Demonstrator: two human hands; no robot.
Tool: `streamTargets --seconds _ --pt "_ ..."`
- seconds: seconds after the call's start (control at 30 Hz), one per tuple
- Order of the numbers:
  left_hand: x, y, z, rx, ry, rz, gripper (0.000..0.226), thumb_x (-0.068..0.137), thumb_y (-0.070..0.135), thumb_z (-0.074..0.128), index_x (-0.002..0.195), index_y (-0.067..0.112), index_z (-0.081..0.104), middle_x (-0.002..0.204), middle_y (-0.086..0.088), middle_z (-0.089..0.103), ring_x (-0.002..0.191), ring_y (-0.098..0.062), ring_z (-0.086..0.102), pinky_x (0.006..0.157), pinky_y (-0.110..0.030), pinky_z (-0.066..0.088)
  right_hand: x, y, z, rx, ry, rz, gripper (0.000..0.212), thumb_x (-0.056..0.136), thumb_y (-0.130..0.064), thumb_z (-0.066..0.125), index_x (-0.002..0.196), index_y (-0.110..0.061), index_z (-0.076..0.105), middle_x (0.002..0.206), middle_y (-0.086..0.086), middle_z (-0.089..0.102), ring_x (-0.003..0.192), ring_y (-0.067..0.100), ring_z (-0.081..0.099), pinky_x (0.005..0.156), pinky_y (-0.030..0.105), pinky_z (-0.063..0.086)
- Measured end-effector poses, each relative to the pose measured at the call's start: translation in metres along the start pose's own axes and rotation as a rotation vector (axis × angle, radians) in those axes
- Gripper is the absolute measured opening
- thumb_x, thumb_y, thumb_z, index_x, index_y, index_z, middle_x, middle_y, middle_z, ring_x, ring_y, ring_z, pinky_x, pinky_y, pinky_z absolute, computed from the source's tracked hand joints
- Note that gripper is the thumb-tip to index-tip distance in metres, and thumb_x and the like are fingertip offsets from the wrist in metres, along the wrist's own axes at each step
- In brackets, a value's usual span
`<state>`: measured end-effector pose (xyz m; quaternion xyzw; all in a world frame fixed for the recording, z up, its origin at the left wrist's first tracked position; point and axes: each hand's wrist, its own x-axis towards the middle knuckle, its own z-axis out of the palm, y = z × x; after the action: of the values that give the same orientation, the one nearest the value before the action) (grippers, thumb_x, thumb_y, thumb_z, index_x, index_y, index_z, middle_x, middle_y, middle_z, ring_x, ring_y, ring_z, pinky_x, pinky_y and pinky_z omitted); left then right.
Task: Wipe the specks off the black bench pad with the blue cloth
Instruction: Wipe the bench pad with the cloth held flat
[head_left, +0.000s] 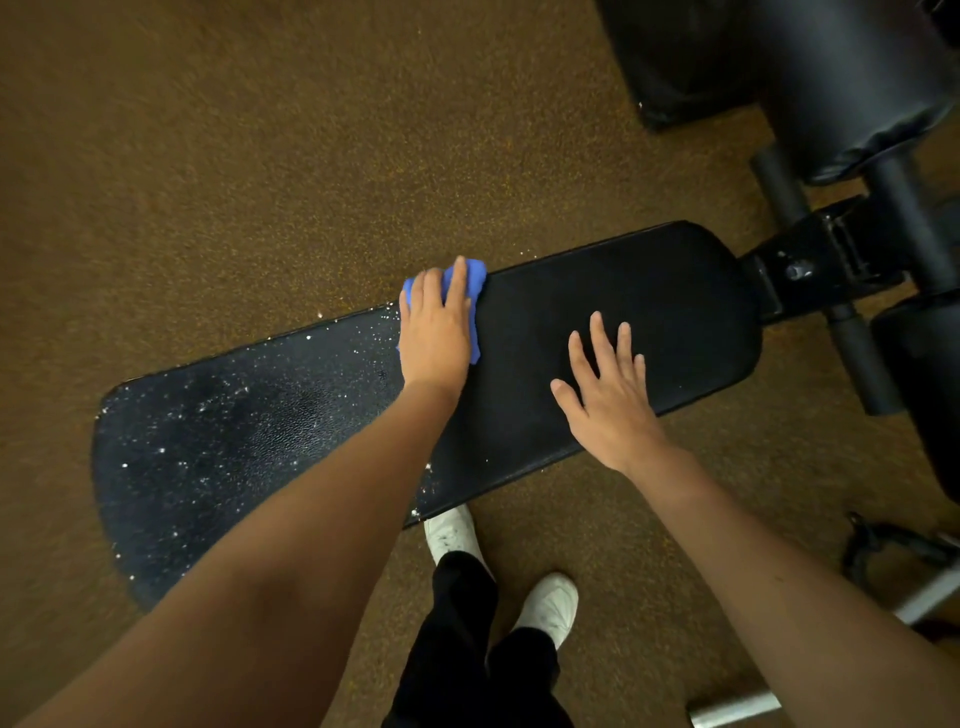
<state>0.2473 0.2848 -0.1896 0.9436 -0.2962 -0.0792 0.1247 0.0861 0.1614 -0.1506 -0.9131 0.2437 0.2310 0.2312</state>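
A long black bench pad (649, 291) runs from lower left to upper right. White specks (208, 415) cover its left half, while the right half looks plain black. My left hand (434, 332) lies flat with straight fingers on the blue cloth (475, 275), pressing it onto the pad's far edge near the middle. The hand hides most of the cloth. My right hand (610, 395) rests open on the pad's right half, fingers spread.
Brown speckled floor (234, 156) surrounds the bench. Black padded rollers and the bench frame (831, 249) stand at the right, with another black pad (753, 62) at top right. My white shoes (550, 603) are below the pad. Metal parts (732, 709) lie at bottom right.
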Motion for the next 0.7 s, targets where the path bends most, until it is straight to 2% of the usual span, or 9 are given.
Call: streamTargets --seconds 0.07,0.13,0.27,0.4,0.5,0.6,0.7 --pt "0.014 0.007 -0.002 0.031 -0.043 -0.118 0.046 0.1 0.019 0.034 0.145 0.01 0.026 0.132 -0.017 0.041 0.124 -0.032 0.036 0.108 -0.041 0.021 0.0 -0.001 0.0 0.0 0.003 0.005 0.063 0.098 -0.046 0.025 0.149 -0.019 0.0 0.155 0.003 -0.023 0.139 0.027 -0.026 0.112 0.044 -0.01" --pt "0.027 0.015 -0.002 0.075 -0.094 -0.141 0.049 0.098 0.017 0.035 0.145 0.011 0.023 0.133 -0.014 0.039 0.123 -0.03 0.036 0.107 -0.039 0.021 0.0 -0.002 0.0 0.006 0.0 0.015 0.063 0.098 -0.046 0.026 0.149 -0.019 0.001 0.154 0.002 -0.024 0.138 0.027 -0.027 0.112 0.045 -0.01" --pt "0.045 0.054 0.005 0.054 -0.158 0.087 0.055 0.094 0.016 0.043 0.145 0.012 0.022 0.134 -0.014 0.039 0.122 -0.03 0.038 0.103 -0.037 0.026 0.002 -0.004 0.0 0.033 -0.005 0.026 0.062 0.098 -0.046 0.025 0.15 -0.019 0.002 0.154 0.002 -0.024 0.138 0.026 -0.028 0.112 0.045 -0.01" --pt "0.054 0.083 0.008 -0.013 -0.179 0.16 0.048 0.1 0.02 0.033 0.146 0.013 0.021 0.137 -0.013 0.038 0.126 -0.029 0.035 0.105 -0.037 0.026 0.002 0.001 0.0 0.043 -0.004 0.003 0.061 0.099 -0.045 0.026 0.15 -0.02 0.003 0.154 0.0 -0.024 0.138 0.024 -0.028 0.112 0.043 -0.01" --pt "0.043 0.056 0.009 -0.01 -0.11 0.203 0.046 0.1 0.025 0.026 0.144 0.011 0.028 0.129 -0.015 0.045 0.118 -0.032 0.043 0.1 -0.039 0.031 0.001 0.002 -0.001 0.048 -0.005 -0.003 0.062 0.098 -0.045 0.026 0.15 -0.02 0.003 0.154 0.0 -0.024 0.139 0.024 -0.028 0.113 0.044 -0.009" --pt "0.027 0.014 0.004 -0.012 -0.019 0.163 0.054 0.094 0.031 0.021 0.136 0.005 0.042 0.114 -0.02 0.054 0.103 -0.038 0.051 0.092 -0.045 0.039 0.002 -0.001 -0.002 0.039 -0.024 0.011 0.063 0.098 -0.047 0.025 0.15 -0.02 0.0 0.154 0.001 -0.026 0.138 0.025 -0.029 0.112 0.044 -0.011" --pt "0.015 0.003 0.002 0.007 -0.006 0.161 0.051 0.093 0.026 0.024 0.135 0.003 0.042 0.115 -0.02 0.054 0.106 -0.038 0.05 0.097 -0.046 0.037 0.002 -0.003 -0.002 0.023 -0.032 0.021 0.065 0.098 -0.048 0.025 0.15 -0.02 -0.001 0.153 0.001 -0.027 0.137 0.026 -0.03 0.112 0.044 -0.012"
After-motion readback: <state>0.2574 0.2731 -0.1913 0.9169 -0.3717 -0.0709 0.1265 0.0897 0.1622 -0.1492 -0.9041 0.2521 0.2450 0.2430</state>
